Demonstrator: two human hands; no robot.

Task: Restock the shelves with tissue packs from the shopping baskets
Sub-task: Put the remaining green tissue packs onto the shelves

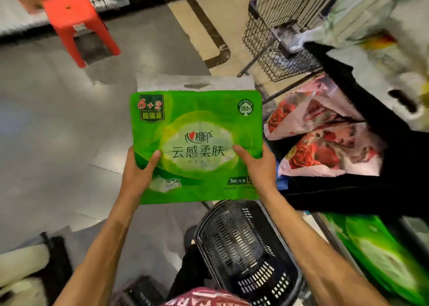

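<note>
I hold a large green tissue pack (196,129) with a white carry flap flat in front of me, above the floor. My left hand (139,168) grips its lower left edge and my right hand (257,166) grips its lower right edge, thumbs on the printed face. Under the pack stands a black plastic shopping basket (246,250) that looks hollow. To the right, two rose-printed tissue packs (325,140) lie in a black container (362,189). Another green pack (380,254) lies on a low shelf at the lower right.
A red plastic stool (76,24) stands on the grey floor at the upper left. A wire cart (281,38) sits at the upper right, beside pale stacked packs (376,26). A red patterned pack (204,297) shows at the bottom edge.
</note>
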